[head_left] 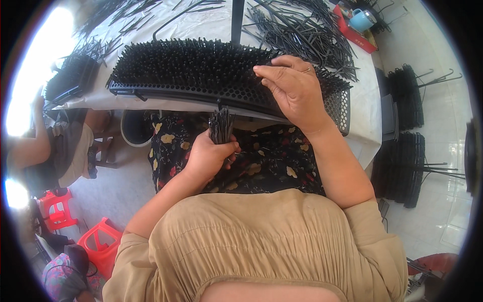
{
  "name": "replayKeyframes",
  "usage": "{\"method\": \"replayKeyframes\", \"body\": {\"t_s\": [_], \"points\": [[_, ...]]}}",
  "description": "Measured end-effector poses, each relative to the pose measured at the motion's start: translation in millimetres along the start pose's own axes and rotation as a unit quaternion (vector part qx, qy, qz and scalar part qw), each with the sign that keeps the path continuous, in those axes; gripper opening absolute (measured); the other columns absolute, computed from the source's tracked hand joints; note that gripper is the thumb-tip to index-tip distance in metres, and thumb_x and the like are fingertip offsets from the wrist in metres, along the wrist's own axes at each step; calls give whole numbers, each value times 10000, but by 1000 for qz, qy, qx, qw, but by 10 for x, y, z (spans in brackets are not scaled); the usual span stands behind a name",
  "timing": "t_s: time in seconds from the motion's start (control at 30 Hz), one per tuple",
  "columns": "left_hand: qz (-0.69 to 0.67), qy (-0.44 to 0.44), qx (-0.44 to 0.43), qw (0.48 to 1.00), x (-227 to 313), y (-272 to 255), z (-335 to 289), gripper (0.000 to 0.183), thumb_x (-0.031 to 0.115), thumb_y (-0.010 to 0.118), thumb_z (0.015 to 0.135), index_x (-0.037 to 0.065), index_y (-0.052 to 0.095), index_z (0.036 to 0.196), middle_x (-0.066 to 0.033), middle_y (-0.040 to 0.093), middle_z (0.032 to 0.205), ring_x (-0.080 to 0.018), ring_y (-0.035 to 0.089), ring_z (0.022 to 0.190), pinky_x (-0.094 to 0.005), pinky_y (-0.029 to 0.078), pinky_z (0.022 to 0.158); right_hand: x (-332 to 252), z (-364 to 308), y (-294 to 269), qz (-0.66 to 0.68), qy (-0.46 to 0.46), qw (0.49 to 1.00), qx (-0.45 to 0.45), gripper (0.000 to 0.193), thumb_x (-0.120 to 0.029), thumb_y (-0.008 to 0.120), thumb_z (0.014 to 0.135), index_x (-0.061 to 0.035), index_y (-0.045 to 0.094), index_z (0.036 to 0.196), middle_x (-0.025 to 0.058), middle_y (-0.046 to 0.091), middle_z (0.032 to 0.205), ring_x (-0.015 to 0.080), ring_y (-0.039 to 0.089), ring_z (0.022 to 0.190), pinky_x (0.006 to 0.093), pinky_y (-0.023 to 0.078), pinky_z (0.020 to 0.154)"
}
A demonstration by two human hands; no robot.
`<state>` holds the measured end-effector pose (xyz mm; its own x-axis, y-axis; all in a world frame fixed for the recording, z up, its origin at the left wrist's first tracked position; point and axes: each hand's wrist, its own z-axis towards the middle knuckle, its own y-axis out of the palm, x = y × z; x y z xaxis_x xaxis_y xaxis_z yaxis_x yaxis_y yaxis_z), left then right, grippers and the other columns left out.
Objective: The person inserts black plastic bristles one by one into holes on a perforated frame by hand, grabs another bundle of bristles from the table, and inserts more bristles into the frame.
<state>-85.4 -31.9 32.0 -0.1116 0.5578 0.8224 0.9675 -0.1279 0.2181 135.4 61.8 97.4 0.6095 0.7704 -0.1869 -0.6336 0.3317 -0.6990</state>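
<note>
My left hand [211,155] is wrapped round a bundle of thin black strips [221,126] that stands up out of the fist, just in front of the table edge. My right hand [297,90] hovers over the right part of a long black perforated rack [176,94], its thumb and forefinger pinched together. Whatever may be between those fingertips is too small to make out against the dark background. Dense rows of upright black strips [186,63] fill most of the rack's holes. Bare holes show along the near edge and at the right end.
Loose black strips [307,35] lie heaped behind the rack on the white-covered table [366,113]. A red tray [356,36] with a blue mug [361,21] sits back right. Filled black racks [402,166] hang at right. Another person works at left, near red stools [103,246].
</note>
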Motion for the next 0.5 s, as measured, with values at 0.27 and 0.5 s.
{"method": "replayKeyframes", "body": {"t_s": [0.27, 0.5], "points": [[5, -5, -6, 1000, -4, 3, 13, 153, 21, 664, 839, 5, 566, 955, -89, 660, 804, -126, 595, 612, -254, 475, 482, 55, -10, 33, 41, 48, 998, 2, 266, -101, 747, 810, -117, 693, 1070, 53, 735, 918, 279, 688, 1010, 405, 512, 891], [-1, -9, -10, 1000, -2, 0, 39, 155, 27, 665, 842, 4, 565, 959, -90, 659, 805, -128, 597, 612, -255, 474, 480, 42, -50, 40, 62, 44, 997, -1, 234, -47, 700, 862, -85, 695, 1092, 54, 738, 1006, 289, 652, 1128, 397, 477, 984]]}}
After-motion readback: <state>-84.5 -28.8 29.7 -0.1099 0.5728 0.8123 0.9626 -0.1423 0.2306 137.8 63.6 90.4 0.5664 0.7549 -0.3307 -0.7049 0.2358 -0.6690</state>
